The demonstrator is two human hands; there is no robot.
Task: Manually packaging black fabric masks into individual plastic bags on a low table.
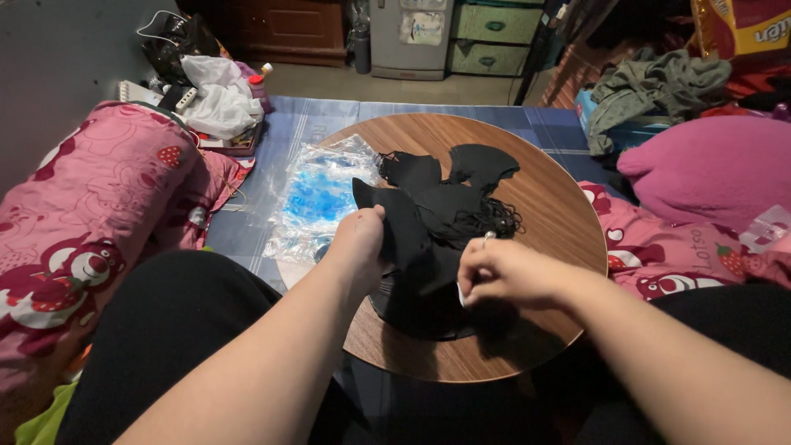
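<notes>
A pile of black fabric face masks (449, 210) with thin ear loops lies on a round wooden table (552, 198). My left hand (358, 247) is closed on the left edge of one black mask and lifts it slightly. My right hand (507, 274) pinches the same mask's lower right side, fingers curled, a ring showing on one finger. More black masks are spread behind toward the table's far side.
A clear plastic bag with blue print (317, 198) lies half on the table's left edge. Pink patterned bedding (91, 214) sits at left, a magenta pillow (717, 169) at right. White cloth and clutter (218, 99) lie at the back left, drawers (490, 37) beyond.
</notes>
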